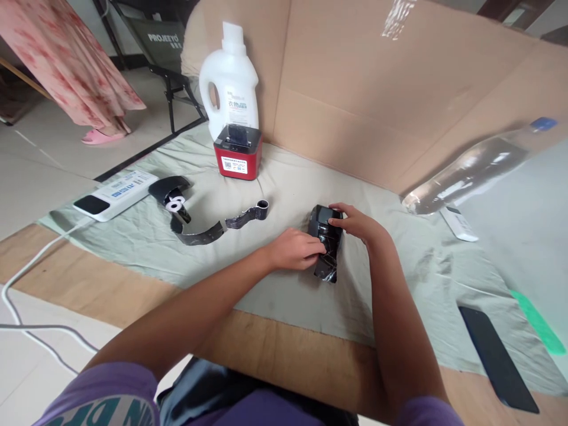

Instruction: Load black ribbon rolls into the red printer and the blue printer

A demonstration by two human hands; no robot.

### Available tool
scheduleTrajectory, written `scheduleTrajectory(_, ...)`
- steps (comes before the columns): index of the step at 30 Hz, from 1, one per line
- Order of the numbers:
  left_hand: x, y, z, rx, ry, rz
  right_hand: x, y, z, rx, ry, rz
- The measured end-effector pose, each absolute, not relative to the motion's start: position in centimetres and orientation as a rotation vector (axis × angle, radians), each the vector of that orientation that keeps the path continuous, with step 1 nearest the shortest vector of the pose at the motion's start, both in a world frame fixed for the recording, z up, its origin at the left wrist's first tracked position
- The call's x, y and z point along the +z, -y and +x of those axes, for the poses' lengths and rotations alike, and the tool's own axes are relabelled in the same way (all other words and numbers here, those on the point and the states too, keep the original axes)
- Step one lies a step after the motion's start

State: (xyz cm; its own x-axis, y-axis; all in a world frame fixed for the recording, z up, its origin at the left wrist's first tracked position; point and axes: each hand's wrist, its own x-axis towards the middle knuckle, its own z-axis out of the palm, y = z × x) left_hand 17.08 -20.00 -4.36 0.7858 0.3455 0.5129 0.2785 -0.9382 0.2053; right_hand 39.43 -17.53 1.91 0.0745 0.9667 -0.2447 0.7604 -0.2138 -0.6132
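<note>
Cloth (pixel 293 171) is covering the table (pixel 293 337). Near its front edge, the right hand (pixel 355 223) is gripping a black device (pixel 318 218), the left hand (pixel 295 248) pinching a glossy strip (pixel 327 272).

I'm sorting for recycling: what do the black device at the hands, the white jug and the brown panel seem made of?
Black device: probably hard plastic, glossy, judging by its reflections.
White jug: most likely plastic, smooth and satin; its handle looks moulded into the body.
Brown panel: apparently cardboard, matte, with straight creases and shiny tape.
</note>
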Motion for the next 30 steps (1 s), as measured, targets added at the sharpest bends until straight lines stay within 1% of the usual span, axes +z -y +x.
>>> scheduleTrajectory(2, -4.1, 20.0, 17.2, 0.838, -0.640, 2.790, 1.0, 18.1, 39.4, 0.791, 1.630, -2.028)
scheduleTrajectory(4, -4.0, 19.7, 17.4, 0.840, -0.893, 2.658, -0.1, 19.0, 39.4, 0.729, 1.499, -2.001)
scheduleTrajectory(7, -4.5, 18.9, 17.8, 0.778, -1.136, 2.519, -2.0, 21.1, 39.2, 0.735, 1.367, -1.853)
scheduleTrajectory(10, -5.4, 18.4, 18.1, 0.643, -1.120, 2.587, -3.2, 23.2, 38.2, 0.698, 1.313, -1.720)
scheduleTrajectory(13, -5.6, 18.2, 18.5, 0.622, -1.102, 2.667, -3.3, 24.0, 37.0, 0.708, 1.253, -1.690)
scheduleTrajectory(17, -3.5, 17.7, 20.5, 0.606, -1.177, 2.653, -1.8, 22.6, 38.1, 0.684, 1.197, -1.607)
scheduleTrajectory(20, -1.1, 16.9, 24.9, 0.600, -1.239, 2.619, -0.3, 21.4, 41.8, 0.565, 1.166, -1.508)
scheduleTrajectory(23, 0.1, 16.0, 31.5, 0.629, -1.169, 2.626, 0.5, 21.0, 47.1, 0.379, 1.056, -1.529)
scheduleTrajectory(26, -0.4, 15.3, 38.6, 0.606, -1.071, 2.583, 0.3, 21.6, 52.6, 0.227, 0.908, -1.628)
scheduleTrajectory(30, -2.0, 15.6, 46.0, 0.516, -0.955, 2.537, -1.4, 23.1, 58.2, 0.189, 0.721, -1.687)
